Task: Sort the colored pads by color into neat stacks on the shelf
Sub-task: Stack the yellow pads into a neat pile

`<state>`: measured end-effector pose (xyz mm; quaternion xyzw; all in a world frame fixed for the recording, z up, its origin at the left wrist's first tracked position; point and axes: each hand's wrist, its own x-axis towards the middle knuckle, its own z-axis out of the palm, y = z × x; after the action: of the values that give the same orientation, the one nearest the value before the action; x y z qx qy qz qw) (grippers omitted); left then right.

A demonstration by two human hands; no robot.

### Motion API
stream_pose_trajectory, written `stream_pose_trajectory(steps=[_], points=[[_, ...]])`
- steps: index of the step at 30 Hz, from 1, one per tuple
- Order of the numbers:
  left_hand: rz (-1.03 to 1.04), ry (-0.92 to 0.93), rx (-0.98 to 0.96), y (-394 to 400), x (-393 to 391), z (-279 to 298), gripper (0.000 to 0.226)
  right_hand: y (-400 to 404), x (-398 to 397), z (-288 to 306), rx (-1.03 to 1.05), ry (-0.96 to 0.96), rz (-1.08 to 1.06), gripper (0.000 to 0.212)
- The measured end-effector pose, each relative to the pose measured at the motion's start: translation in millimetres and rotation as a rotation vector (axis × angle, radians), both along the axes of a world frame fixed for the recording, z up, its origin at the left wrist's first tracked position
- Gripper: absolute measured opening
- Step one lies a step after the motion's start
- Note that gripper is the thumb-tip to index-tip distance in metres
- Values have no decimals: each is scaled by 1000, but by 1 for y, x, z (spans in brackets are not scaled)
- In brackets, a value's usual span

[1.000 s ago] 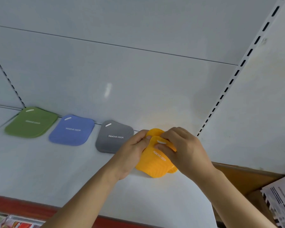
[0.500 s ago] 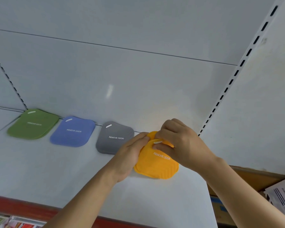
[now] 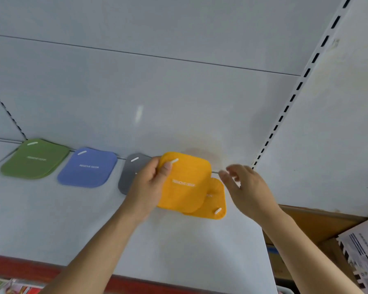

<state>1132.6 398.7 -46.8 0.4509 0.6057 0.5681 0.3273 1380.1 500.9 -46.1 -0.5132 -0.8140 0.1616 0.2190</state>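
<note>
We see our left hand (image 3: 148, 187) near the middle of the frame, pinching the upper left corner of a yellow pad (image 3: 184, 183), thumb on its face beside the small white loop, fingers behind it. This pad is tilted and overlaps a second yellow pad (image 3: 216, 200) that lies flat on the white shelf (image 3: 179, 247) just to the lower right; whether the held pad's lower edge rests on it we cannot tell. Our right hand (image 3: 245, 190), right of centre, holds nothing: its fingers are spread and loosely bent, blurred, just beside the yellow pads and apart from them.

To the left along the back of the shelf lie three more piles in a row. The grey pad (image 3: 132, 169) is partly hidden behind our left hand. The blue pad (image 3: 87, 167) sits left of it, and the green pads (image 3: 34, 159) lie at the far left, with a second green edge showing underneath the top one. A cardboard box (image 3: 319, 225) shows at the lower right.
</note>
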Motion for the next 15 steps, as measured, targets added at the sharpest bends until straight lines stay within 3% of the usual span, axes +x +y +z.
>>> stream_pose_trajectory(steps=[2, 5, 9, 15], points=[[-2, 19, -22, 2, -10, -3, 33, 2, 2, -14, -135, -221, -66, 71], [3, 31, -44, 2, -15, -9, 34, 2, -6, -19, -313, -362, -69, 86], [31, -12, -39, 2, -17, -13, 41, 6, -23, -9, -456, -447, -167, 62], [53, -21, -29, 3, -11, -12, 40, -2, -35, -10, -474, -423, -230, 40]])
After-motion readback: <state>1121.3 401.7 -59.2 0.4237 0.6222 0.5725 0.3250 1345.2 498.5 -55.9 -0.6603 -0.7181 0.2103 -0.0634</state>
